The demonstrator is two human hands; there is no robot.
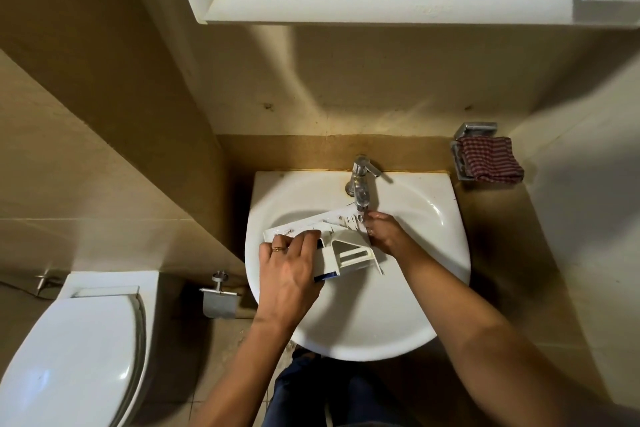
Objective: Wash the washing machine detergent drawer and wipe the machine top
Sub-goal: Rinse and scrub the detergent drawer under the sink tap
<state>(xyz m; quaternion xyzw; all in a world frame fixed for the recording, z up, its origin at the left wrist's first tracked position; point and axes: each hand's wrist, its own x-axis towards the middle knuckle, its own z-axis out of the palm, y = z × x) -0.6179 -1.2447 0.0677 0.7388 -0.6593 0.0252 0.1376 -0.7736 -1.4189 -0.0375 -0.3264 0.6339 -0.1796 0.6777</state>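
Step in hand: rinsing the detergent drawer (pixel 346 255) at the sink (pixel 346 340); wiping the machine top is not yet begun, and the machine is not in view. The drawer is held above the basin, tilted, with its far end just under the spout of the tap (pixel 362 180). Whether water is running cannot be told. Left hand (pixel 291 267): grip closed over the near, left part of the drawer, fingers wrapped across its top edge, thumb hidden. Right hand (pixel 384 232): fingers curled onto the far end beside the spout, apparently pinching it; the grip is narrow, not spread. Judgement on doing the step well: the left hand should carry the weight so the right is free to rub along the ribs and compartment corners, where residue tends to cake. The drawer should be turned so each compartment faces the stream in turn and drains toward the basin. Wet plastic is slippery, so the hold should stay firm and low over the sink. A striped cloth (pixel 491 159) hangs on a metal holder (pixel 474 130) on the wall, right of the tap.
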